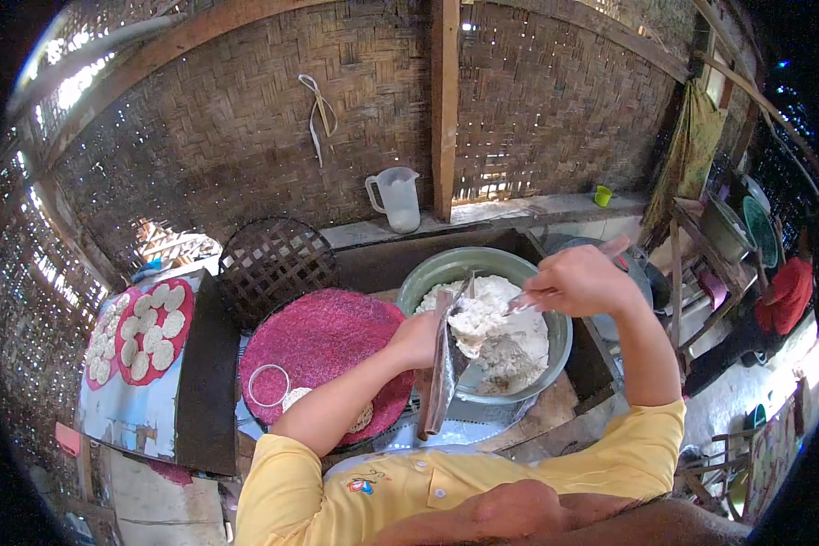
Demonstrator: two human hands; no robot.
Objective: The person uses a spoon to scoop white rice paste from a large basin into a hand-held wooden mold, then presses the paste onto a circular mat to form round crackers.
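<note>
My left hand (415, 341) grips a long, dark wooden piece (439, 396), held over the near-left rim of a green plastic basin (565, 341). A lump of pale, sticky dough (469, 321) sits against its right side. My right hand (580, 280) holds a utensil (521, 302), likely a spoon, with its tip near the lump and its handle showing beyond my fingers. White floury mixture (512, 348) fills much of the basin. Left of it lies a round pink mesh mat (321, 327) bearing a white ring (269, 385) and lacy pale discs (362, 418), partly hidden by my left forearm.
At left, pale round discs (153, 338) lie on red and pink mats on a blue-white surface (133, 409). A black lattice basket (276, 266) leans behind. A clear plastic jug (400, 199) and green cup (602, 196) stand on the ledge. A person in red (785, 297) is far right.
</note>
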